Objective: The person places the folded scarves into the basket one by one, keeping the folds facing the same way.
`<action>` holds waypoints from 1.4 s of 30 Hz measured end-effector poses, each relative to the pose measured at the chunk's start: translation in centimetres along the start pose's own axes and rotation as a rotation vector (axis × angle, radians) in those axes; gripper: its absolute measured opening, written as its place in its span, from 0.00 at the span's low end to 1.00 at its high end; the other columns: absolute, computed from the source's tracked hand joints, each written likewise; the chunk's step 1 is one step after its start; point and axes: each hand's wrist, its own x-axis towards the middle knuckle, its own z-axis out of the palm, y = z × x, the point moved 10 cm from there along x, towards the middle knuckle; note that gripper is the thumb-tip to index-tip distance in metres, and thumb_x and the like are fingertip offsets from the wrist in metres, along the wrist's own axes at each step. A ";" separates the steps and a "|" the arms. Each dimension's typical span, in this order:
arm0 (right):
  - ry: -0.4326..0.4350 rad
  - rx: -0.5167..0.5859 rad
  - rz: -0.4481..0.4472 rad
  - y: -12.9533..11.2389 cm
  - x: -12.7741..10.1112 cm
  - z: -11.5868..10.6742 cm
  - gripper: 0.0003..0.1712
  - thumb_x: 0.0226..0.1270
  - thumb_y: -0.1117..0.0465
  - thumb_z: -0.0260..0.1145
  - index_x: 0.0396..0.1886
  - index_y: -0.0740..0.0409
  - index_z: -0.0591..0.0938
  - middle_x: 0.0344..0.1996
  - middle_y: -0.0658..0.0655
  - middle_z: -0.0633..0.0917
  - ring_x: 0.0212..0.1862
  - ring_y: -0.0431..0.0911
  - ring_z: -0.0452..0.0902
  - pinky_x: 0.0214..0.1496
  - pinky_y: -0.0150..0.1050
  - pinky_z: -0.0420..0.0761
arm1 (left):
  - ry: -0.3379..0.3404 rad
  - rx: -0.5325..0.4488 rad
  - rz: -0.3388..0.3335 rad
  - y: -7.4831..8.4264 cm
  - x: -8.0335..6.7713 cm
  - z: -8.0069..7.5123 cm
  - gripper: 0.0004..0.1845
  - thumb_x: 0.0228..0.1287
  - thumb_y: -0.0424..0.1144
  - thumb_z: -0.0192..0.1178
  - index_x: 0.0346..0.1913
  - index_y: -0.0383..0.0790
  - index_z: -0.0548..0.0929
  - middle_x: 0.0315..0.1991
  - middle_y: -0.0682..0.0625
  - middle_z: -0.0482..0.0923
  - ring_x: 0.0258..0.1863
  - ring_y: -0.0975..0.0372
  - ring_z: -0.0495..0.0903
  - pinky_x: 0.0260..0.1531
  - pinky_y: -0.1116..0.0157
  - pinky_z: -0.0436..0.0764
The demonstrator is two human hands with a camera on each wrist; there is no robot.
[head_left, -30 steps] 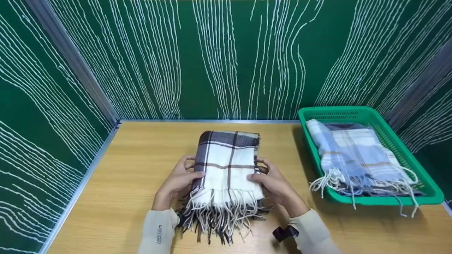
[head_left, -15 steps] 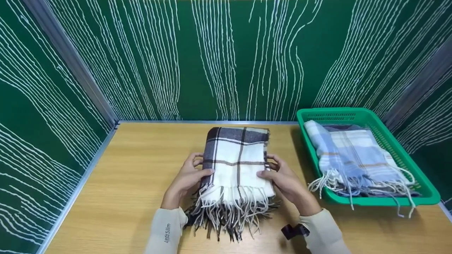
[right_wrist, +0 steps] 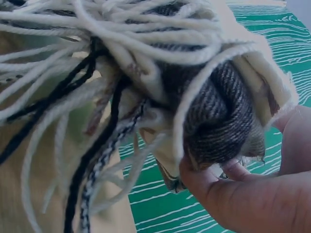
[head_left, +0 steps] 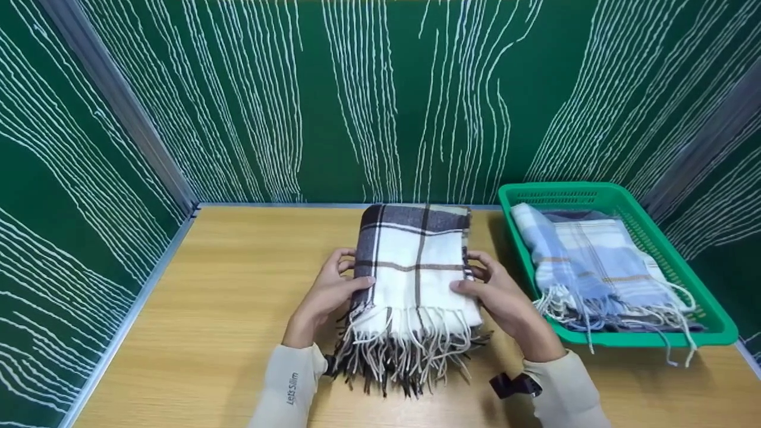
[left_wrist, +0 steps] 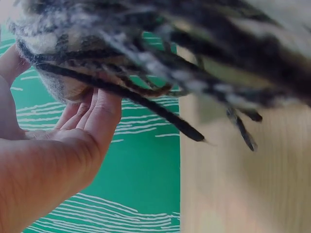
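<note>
The brown-and-cream plaid scarf (head_left: 416,267) is folded into a compact rectangle, held just above the wooden table (head_left: 238,285) near its middle, fringe towards the person. The left hand (head_left: 327,297) grips its left edge, thumb on top and fingers curled beneath; the right hand (head_left: 505,300) grips the right edge likewise. Folding appears complete. The green basket (head_left: 701,330) at right already contains a folded blue plaid scarf (head_left: 594,261). In my judgement, placing the held scarf into the basket remains outstanding.
</note>
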 end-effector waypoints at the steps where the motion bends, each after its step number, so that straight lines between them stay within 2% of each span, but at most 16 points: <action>1: 0.003 -0.009 0.002 -0.1 -0.1 -0.2 0.37 0.68 0.73 0.67 0.74 0.65 0.63 0.56 0.59 0.80 0.49 0.45 0.82 0.49 0.38 0.85 | -0.001 0.000 0.001 0.1 0.0 0.1 0.34 0.65 0.33 0.69 0.70 0.36 0.66 0.63 0.34 0.76 0.50 0.50 0.82 0.50 0.58 0.83; 18: 0.028 -0.118 -0.038 -2.7 -1.0 -2.3 0.37 0.70 0.70 0.67 0.75 0.66 0.63 0.58 0.56 0.78 0.53 0.42 0.79 0.52 0.35 0.84 | -0.009 -0.010 0.047 1.9 0.3 2.4 0.34 0.65 0.34 0.70 0.70 0.36 0.66 0.61 0.34 0.76 0.48 0.50 0.82 0.49 0.58 0.82; 24: 0.008 -0.081 -0.043 -3.1 -1.1 -3.0 0.38 0.71 0.70 0.67 0.76 0.65 0.61 0.56 0.53 0.80 0.49 0.44 0.83 0.50 0.39 0.87 | -0.013 -0.036 0.048 2.3 0.4 3.2 0.34 0.65 0.33 0.70 0.70 0.36 0.66 0.62 0.34 0.76 0.51 0.49 0.81 0.52 0.57 0.81; 28: 0.013 -0.088 -0.036 -3.6 -1.4 -3.7 0.41 0.72 0.70 0.66 0.79 0.65 0.58 0.59 0.54 0.78 0.50 0.42 0.82 0.51 0.36 0.86 | -0.026 -0.059 0.060 2.8 0.6 3.9 0.34 0.64 0.32 0.70 0.69 0.35 0.66 0.62 0.33 0.76 0.52 0.48 0.81 0.53 0.56 0.81; 34: 0.008 -0.043 0.008 -4.2 -1.9 -4.8 0.44 0.74 0.68 0.66 0.81 0.59 0.54 0.59 0.55 0.74 0.49 0.43 0.83 0.50 0.39 0.87 | -0.058 -0.117 0.110 4.1 0.7 5.2 0.34 0.63 0.31 0.69 0.69 0.34 0.65 0.61 0.33 0.75 0.52 0.49 0.82 0.54 0.55 0.82; 38: 0.003 -0.017 0.000 -5.0 -2.5 -5.6 0.40 0.73 0.69 0.67 0.78 0.56 0.58 0.57 0.54 0.76 0.48 0.45 0.85 0.50 0.41 0.88 | -0.083 -0.147 0.133 5.0 0.7 6.0 0.34 0.63 0.30 0.68 0.69 0.34 0.65 0.61 0.33 0.75 0.51 0.50 0.81 0.55 0.56 0.82; 42: -0.001 -0.037 -0.017 -5.8 -3.1 -6.6 0.36 0.74 0.68 0.67 0.75 0.54 0.61 0.57 0.52 0.78 0.49 0.45 0.85 0.50 0.42 0.88 | -0.111 -0.154 0.130 5.6 0.7 6.8 0.35 0.64 0.31 0.68 0.71 0.34 0.65 0.63 0.33 0.75 0.53 0.50 0.82 0.56 0.56 0.82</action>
